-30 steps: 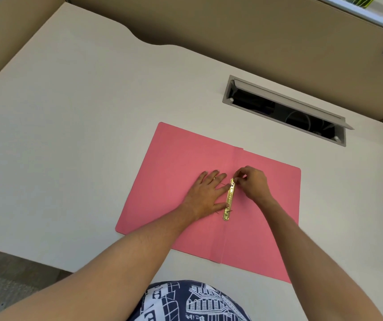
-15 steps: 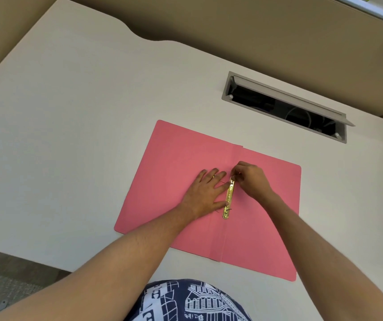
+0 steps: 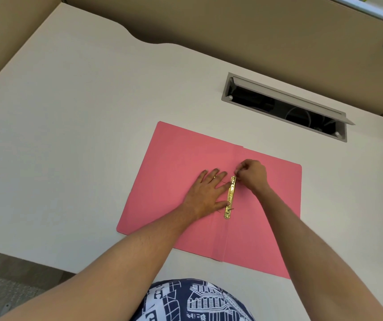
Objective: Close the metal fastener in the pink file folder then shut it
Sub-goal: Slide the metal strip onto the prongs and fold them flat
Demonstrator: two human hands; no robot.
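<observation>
The pink file folder [image 3: 176, 163] lies open and flat on the white desk. A gold metal fastener [image 3: 230, 197] runs along its centre crease. My left hand [image 3: 207, 193] rests flat on the left flap, fingers spread, thumb against the bar's near end. My right hand [image 3: 253, 173] is curled at the bar's far end, its fingertips pinching a thin metal prong there. A small dark prong sticks out near the bar's lower end.
An open grey cable slot [image 3: 285, 107] with dark wiring sits in the desk [image 3: 70, 135] beyond the folder. A beige partition wall [image 3: 232, 26] stands behind the desk. The desk's near edge runs just below the folder's left corner.
My right hand has shifted slightly up along the far end of the fastener. My left hand has stayed flat on the left flap. The camera view drifted a little.
</observation>
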